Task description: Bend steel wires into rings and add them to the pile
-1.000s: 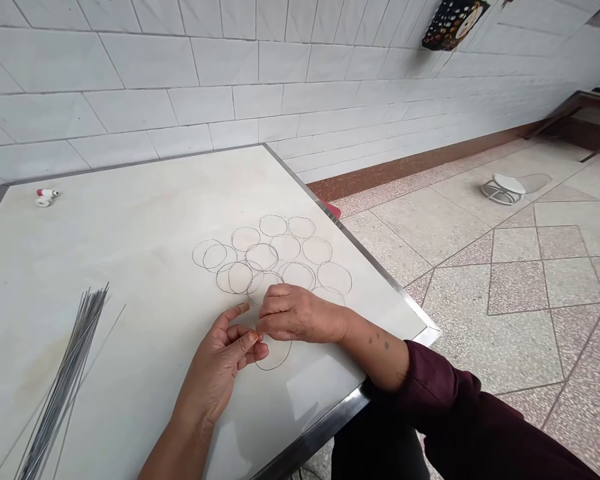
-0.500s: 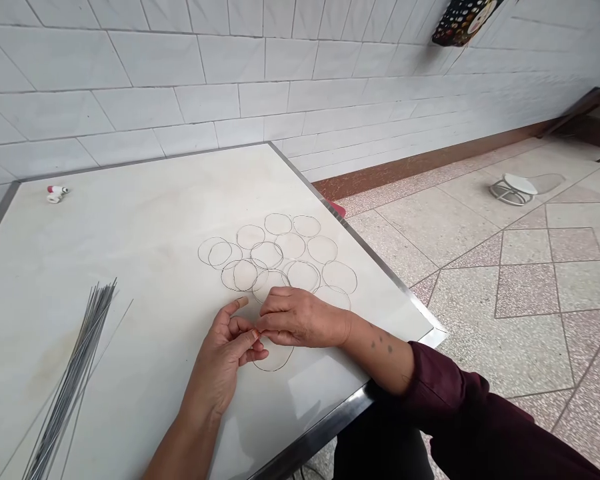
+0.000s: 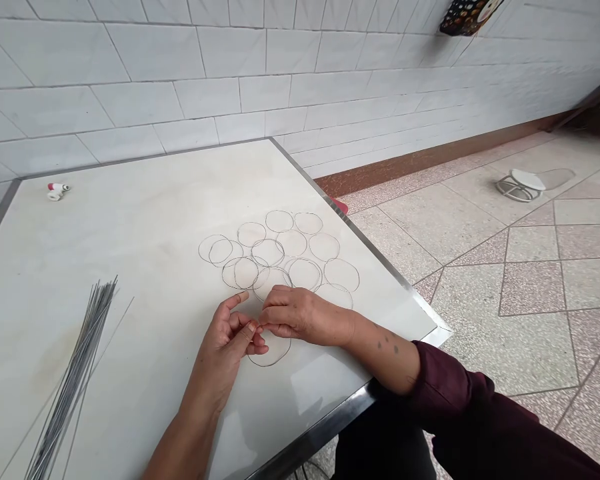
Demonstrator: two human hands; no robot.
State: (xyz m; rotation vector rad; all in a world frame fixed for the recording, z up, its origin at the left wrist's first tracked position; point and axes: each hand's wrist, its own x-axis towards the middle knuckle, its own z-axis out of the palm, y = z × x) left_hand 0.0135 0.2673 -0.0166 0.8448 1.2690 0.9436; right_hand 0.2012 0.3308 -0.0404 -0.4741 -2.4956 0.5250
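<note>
My left hand (image 3: 233, 337) and my right hand (image 3: 300, 315) meet fingertip to fingertip over the front of the table. Between them they pinch a thin wire ring (image 3: 275, 363), whose lower curve shows beneath the fingers; the pinched part is hidden. A bandage-like wrap covers the tip of my left index finger, which points away from the pinch. Just beyond my hands lie several thin wire rings (image 3: 342, 275), some overlapping. On the left of the table rests a bundle of straight wires (image 3: 75, 377), with a few loose ones beside it.
The white table (image 3: 145, 220) has a metal edge and stands against a tiled wall. A small red and white object (image 3: 57, 191) lies at its far left. On the floor to the right is a stool (image 3: 521, 185). A dark patterned item (image 3: 467, 15) hangs on the wall.
Both hands hold nearly the same pose over the ring. The ring's visible curve has shifted slightly left and up, and the whole view has moved a little.
</note>
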